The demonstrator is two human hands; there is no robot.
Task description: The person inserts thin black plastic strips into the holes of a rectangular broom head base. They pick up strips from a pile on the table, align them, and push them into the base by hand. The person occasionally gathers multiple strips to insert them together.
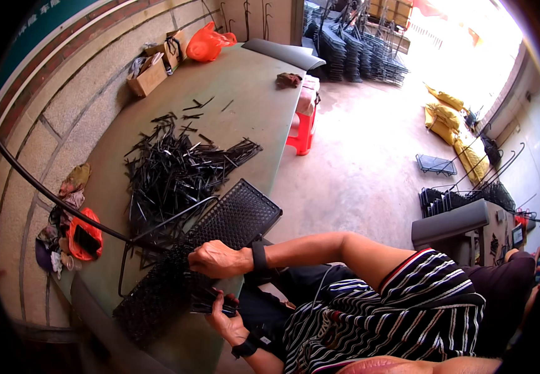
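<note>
My left hand (225,319), palm turned up, holds a small bundle of thin black strips (204,302). Just above it my right hand (219,259) is closed, fingertips down over a long black perforated tray (236,212); whatever it pinches is hidden. Round holes show bare at the tray's far right end. Its near left part is covered with dense, upright black pieces (151,296). A bent metal wire frame (180,218) crosses the tray. Beyond lies a large loose heap of black strips (176,165) on the greenish tabletop (220,84).
Along the wall stand a cardboard box (147,76) and a red plastic bag (209,43). Another red bag (85,234) holds a dark object. A red stool (304,128) stands beyond the table's edge. Stacked black racks (345,53) and yellow sacks (445,121) lie farther off. A dark-clothed person (497,296) is at right.
</note>
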